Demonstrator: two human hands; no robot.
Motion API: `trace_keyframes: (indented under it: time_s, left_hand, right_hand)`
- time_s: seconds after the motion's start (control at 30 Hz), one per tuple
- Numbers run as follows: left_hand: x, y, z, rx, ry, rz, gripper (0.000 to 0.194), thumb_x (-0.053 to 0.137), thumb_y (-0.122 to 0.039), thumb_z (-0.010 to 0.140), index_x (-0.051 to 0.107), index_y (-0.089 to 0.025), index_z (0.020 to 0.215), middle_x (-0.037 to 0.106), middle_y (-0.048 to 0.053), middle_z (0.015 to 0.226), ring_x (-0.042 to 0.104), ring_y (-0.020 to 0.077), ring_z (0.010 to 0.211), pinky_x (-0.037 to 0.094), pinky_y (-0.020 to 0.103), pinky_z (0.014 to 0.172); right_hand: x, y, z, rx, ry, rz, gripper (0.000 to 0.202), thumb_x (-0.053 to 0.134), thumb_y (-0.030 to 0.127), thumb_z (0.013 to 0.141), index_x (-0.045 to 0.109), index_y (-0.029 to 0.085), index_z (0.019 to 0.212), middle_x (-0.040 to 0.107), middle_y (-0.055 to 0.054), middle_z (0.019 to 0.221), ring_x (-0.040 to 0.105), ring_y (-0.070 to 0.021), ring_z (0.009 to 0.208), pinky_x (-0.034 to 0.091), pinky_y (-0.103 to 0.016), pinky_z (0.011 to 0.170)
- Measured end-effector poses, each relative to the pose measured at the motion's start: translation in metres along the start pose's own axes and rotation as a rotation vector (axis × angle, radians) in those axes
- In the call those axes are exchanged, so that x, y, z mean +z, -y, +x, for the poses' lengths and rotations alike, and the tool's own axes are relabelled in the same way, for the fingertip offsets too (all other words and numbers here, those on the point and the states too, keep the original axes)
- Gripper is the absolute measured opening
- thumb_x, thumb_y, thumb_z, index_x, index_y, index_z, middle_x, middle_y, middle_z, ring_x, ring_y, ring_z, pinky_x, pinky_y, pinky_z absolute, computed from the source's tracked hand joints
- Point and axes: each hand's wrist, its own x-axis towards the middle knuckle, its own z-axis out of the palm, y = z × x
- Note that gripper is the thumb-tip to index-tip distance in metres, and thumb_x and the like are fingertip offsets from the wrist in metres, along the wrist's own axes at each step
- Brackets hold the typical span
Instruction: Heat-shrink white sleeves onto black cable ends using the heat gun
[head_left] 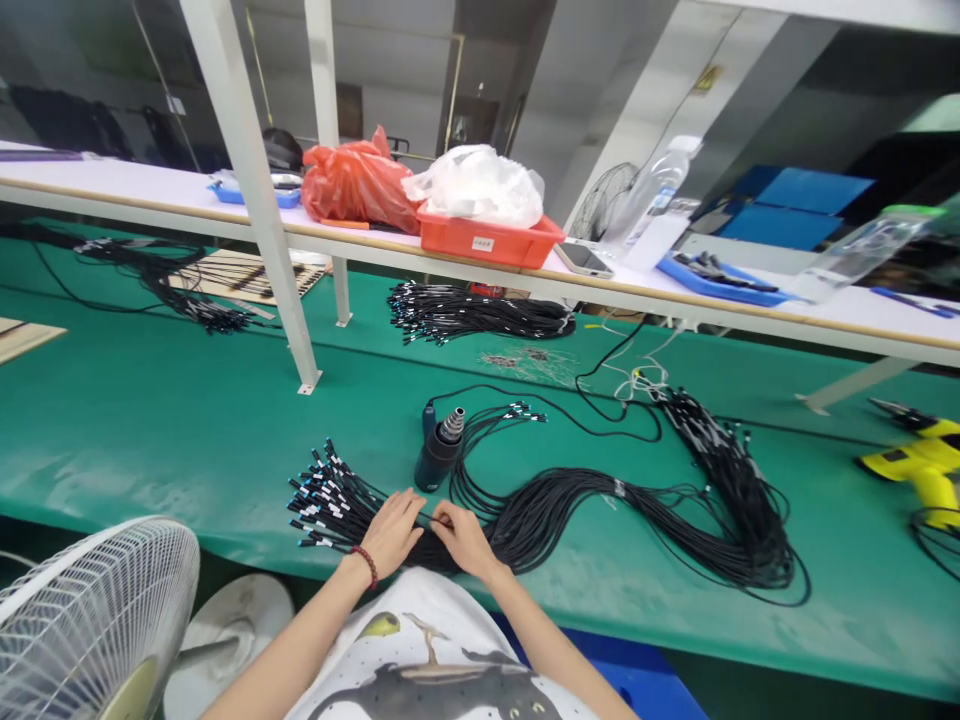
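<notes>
We lay left hand (395, 530) flat, fingers spread only a little, on long bunch of black wires (551, 510). We pinch thin black wire (425, 518) with right hand (459, 535), fingertips together. Bunch lies near front edge of green desk (225, 400), white-marked ends (330, 495) fanned out left of our hands. Dark heat gun (436, 460) stands just behind our hands, nozzle up. Yellow tool (915, 465) lies by right edge.
</notes>
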Motion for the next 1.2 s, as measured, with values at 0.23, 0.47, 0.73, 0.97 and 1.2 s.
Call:
trace_keyframes:
  time_s: [0.23, 0.47, 0.73, 0.97, 1.2]
  left_hand:
    - [-0.027, -0.019, 0.015, 0.115, -0.067, 0.117, 0.025, 0.034, -0.025, 0.097, 0.057, -0.019, 0.092, 0.065, 0.005, 0.082, 0.061, 0.0207, 0.083, 0.049, 0.036, 0.078]
    - [-0.07, -0.027, -0.011, 0.133, -0.149, 0.121, 0.029, 0.031, -0.026, 0.099, 0.052, -0.021, 0.08, 0.061, 0.001, 0.076, 0.058, 0.0171, 0.074, 0.047, 0.031, 0.072]
    - [-0.101, -0.095, -0.004, 0.113, -0.147, 0.042, 0.024, 0.033, -0.022, 0.097, 0.053, -0.021, 0.084, 0.061, 0.001, 0.078, 0.06, 0.0154, 0.075, 0.049, 0.028, 0.071]
    - [-0.141, -0.129, 0.008, -0.048, -0.197, -0.095, 0.028, 0.034, -0.03, 0.098, 0.059, -0.025, 0.087, 0.064, 0.002, 0.08, 0.061, 0.0165, 0.076, 0.05, 0.029, 0.07]
    - [-0.148, -0.157, 0.022, -0.111, -0.193, -0.148, 0.03, 0.032, -0.033, 0.098, 0.06, -0.026, 0.089, 0.065, 0.004, 0.082, 0.061, 0.0184, 0.078, 0.049, 0.031, 0.072]
  right_hand:
    - [-0.053, 0.012, -0.018, -0.003, -0.252, 0.417, 0.038, 0.05, 0.051, 0.087, 0.061, 0.017, 0.075, 0.056, 0.001, 0.066, 0.049, -0.0136, 0.062, 0.035, -0.024, 0.059]
    - [-0.113, -0.022, -0.034, 0.143, -0.344, 0.589, 0.043, 0.053, 0.06, 0.082, 0.056, 0.018, 0.074, 0.041, 0.005, 0.053, 0.038, -0.0112, 0.052, 0.03, -0.024, 0.053]
    - [-0.164, 0.075, -0.037, -0.175, 0.235, 0.159, 0.015, 0.053, 0.031, 0.089, 0.063, 0.023, 0.095, 0.061, 0.001, 0.079, 0.052, -0.0154, 0.077, 0.038, -0.025, 0.072]
    - [-0.205, 0.078, -0.03, -0.188, 0.142, 0.173, 0.018, 0.051, 0.031, 0.09, 0.061, 0.024, 0.078, 0.061, 0.0, 0.074, 0.053, -0.0165, 0.069, 0.037, -0.026, 0.065]
    - [-0.215, 0.072, -0.022, -0.257, 0.146, 0.266, 0.016, 0.05, 0.037, 0.091, 0.061, 0.025, 0.089, 0.061, -0.002, 0.078, 0.053, -0.0176, 0.074, 0.04, -0.028, 0.067]
